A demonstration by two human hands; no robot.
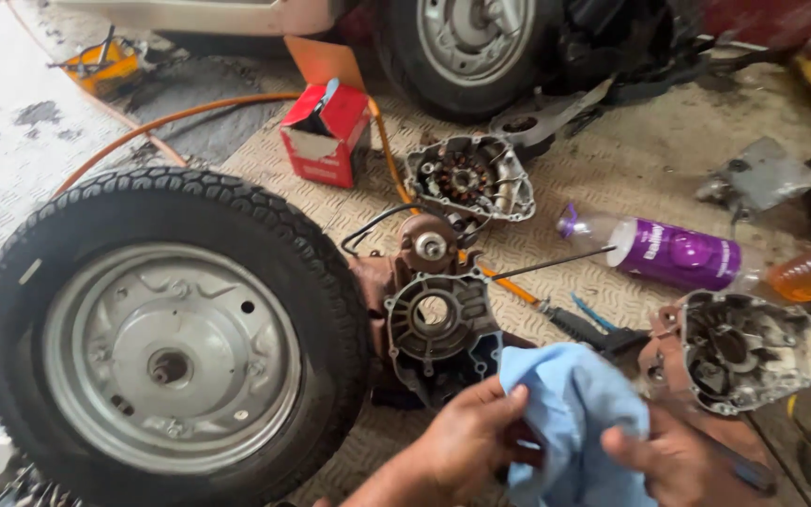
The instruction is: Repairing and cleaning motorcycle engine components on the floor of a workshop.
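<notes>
Both our grips close on a light blue cloth (570, 413), the left hand (466, 437) pinching its near edge, the right hand (673, 460) gripping it from the other side, low over the floor (593, 178). Just beyond sits a brown engine casing (438, 319), touching a wheel (171, 338). Farther off lie a screwdriver (556, 265), a purple bottle (668, 252) and a red box (328, 131).

The blue cloth (570, 422) hides the fingers of both hands where they grip it; below the grip, its lower end and the right hand (673, 460) run off the bottom edge.
</notes>
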